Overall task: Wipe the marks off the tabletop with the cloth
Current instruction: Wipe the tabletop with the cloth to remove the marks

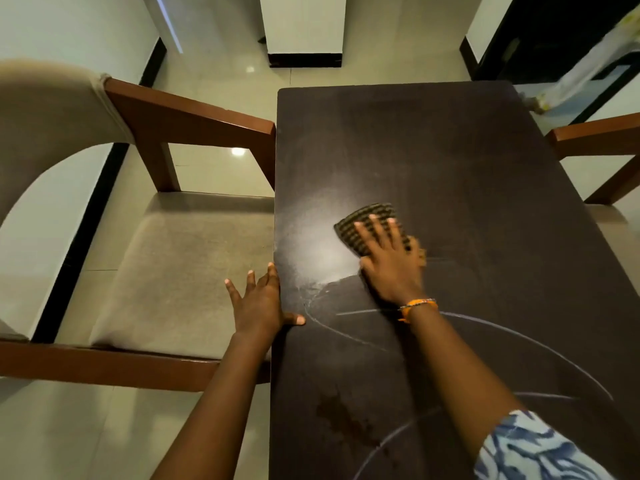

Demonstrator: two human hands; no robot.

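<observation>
A dark brown tabletop [450, 150] fills the right half of the view. Pale chalk-like curved marks [540, 344] cross its near part, and a dull brownish stain [343, 417] lies near the front. A dark checked cloth [363, 223] lies flat on the table left of centre. My right hand [391, 258] presses down on the cloth with straight, spread fingers; the hand's edge is blurred. My left hand [259, 303] rests on the table's left edge, fingers straight over the side and thumb on top.
A wooden armchair with beige cushions [180, 268] stands tight against the table's left side. Another chair's wooden arm [595, 136] shows at the right. Glossy tiled floor [374, 39] and white walls with black skirting lie beyond the table.
</observation>
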